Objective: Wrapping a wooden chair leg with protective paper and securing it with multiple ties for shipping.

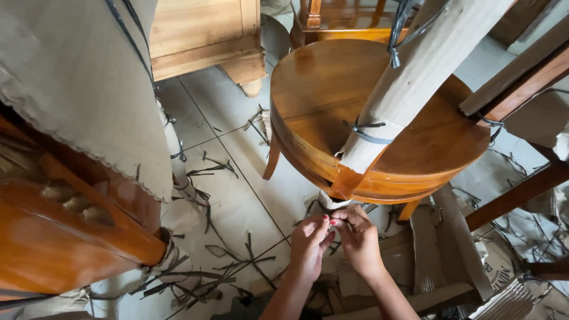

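Note:
My left hand (pixel 309 242) and my right hand (pixel 357 236) meet fingertip to fingertip just below the rim of a round polished wooden table (pixel 314 95) that lies on its side. Both pinch the loose end of the brown corrugated cardboard wrap (pixel 332 203) at the foot of a table leg. That leg (pixel 409 83) runs up to the upper right, sleeved in cardboard and tied with dark plastic straps (pixel 366 135). What the fingers pinch beyond the cardboard edge is hidden.
A carved, cardboard-covered wooden furniture piece (pixel 71 195) fills the left. Wooden cabinets (pixel 201 35) stand at the back; more wrapped legs (pixel 521 77) are on the right. Cut strap scraps (pixel 237 255) and cardboard sheets (pixel 450 255) litter the tiled floor.

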